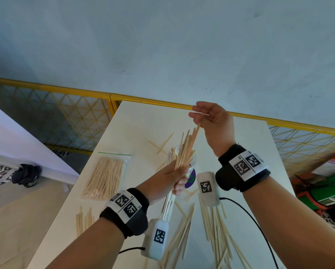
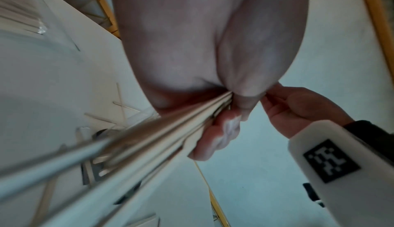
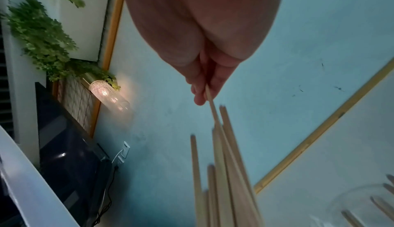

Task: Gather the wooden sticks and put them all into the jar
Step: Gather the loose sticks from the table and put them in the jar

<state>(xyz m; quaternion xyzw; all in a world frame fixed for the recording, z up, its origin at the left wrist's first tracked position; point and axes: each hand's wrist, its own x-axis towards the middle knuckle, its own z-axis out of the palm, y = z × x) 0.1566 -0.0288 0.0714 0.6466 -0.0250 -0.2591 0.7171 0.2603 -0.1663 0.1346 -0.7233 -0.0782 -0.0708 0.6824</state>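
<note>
My left hand (image 1: 177,177) grips a fanned bundle of wooden sticks (image 1: 186,150) above the white table (image 1: 135,121). In the left wrist view its fingers (image 2: 221,133) curl round the bundle (image 2: 149,138). Raised above the bundle's top, my right hand (image 1: 196,112) pinches the upper end of one stick (image 3: 211,106) between thumb and fingers (image 3: 199,95). A clear glass jar (image 1: 192,162) stands just behind the bundle, partly hidden, with a few sticks in it (image 3: 362,205). Several loose sticks (image 1: 217,226) lie on the near table, and a few more (image 1: 162,144) lie farther back.
A zip bag of sticks (image 1: 104,175) lies left of the hands, with more loose sticks (image 1: 85,218) at the table's left edge. A yellow mesh fence (image 1: 65,117) runs behind the table. A black cable (image 1: 256,220) crosses the near right side.
</note>
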